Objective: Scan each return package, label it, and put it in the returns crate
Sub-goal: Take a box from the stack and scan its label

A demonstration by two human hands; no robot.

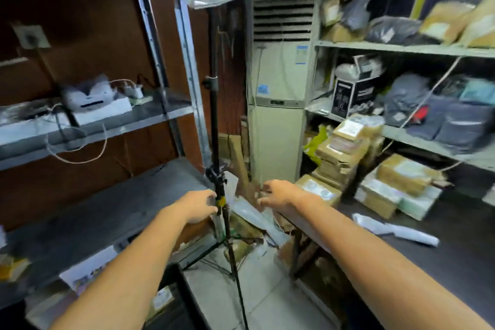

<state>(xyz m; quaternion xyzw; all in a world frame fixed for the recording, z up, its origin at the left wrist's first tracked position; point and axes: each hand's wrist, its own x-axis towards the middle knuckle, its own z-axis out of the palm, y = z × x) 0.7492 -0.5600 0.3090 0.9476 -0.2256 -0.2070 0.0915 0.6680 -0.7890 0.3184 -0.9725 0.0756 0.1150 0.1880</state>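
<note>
Both my arms reach forward toward the gap between the shelf and the table. My left hand [198, 205] is beside a black light-stand pole [218, 190], fingers loosely curled and empty. My right hand [277, 194] hovers with spread fingers over a pale plastic mailer [249, 216] lying on a heap of cardboard on the floor; the blur hides whether it touches. Brown parcel boxes with labels [345, 147] are stacked at the table's far left corner. A white label printer [88, 96] sits on the left shelf. A dark crate [184, 300] shows at the bottom.
A black table [455, 236] at right carries boxes [401, 177] and a rolled white mailer [396, 229]. Shelves at right [401, 48] hold grey bags and parcels. A tall air conditioner [278, 88] stands at the back. The stand's legs spread over the tiled floor [262, 289].
</note>
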